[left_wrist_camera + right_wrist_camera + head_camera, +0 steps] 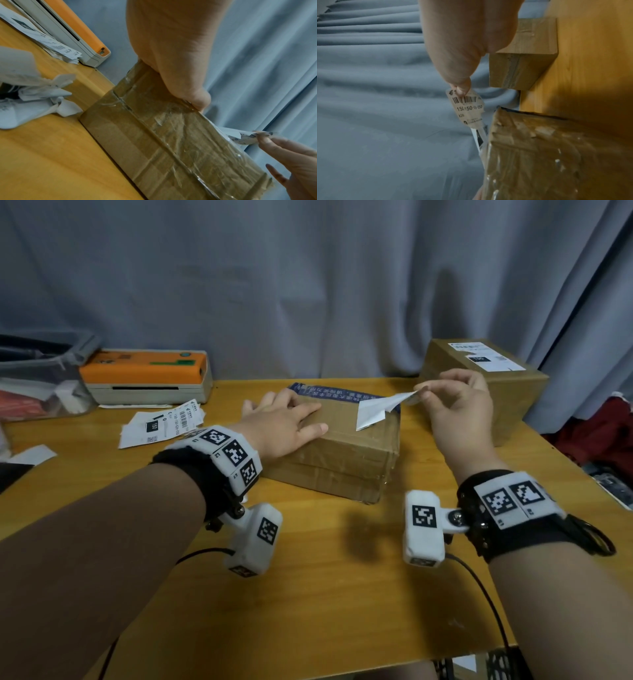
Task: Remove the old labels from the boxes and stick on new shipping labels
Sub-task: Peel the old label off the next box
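Head view, items as they stand: one wooden table [308,594], and near its middle a low tape-wrapped cardboard box [342,460] lying flat. Left hand [284,426]: palm down on the box's top, forearm reaching in from the lower left, fingers straight and slightly spread, pressing the lid; in the left wrist view the same hand [171,47] bears on the box's upper edge. Right hand [455,405]: raised just beyond the box's right far corner, wrist cocked upward, thumb and forefinger pinched on the free end of the old label [373,410], the remaining fingers loosely curled. The label is partly peeled, its white underside turned up, its lower end still stuck to the box top near the right edge. Right wrist view: fingertips [462,89] clamp the torn printed end of the label [467,108], barcode and digits visible, beside the box's corner [539,155]. Second, taller box [486,385] at the far right of the table, a white label on its top, well apart from both hands. Label printer [147,374], orange-topped, at far left; loose printed labels [161,422] in front of it. Grey curtain [308,285] behind.
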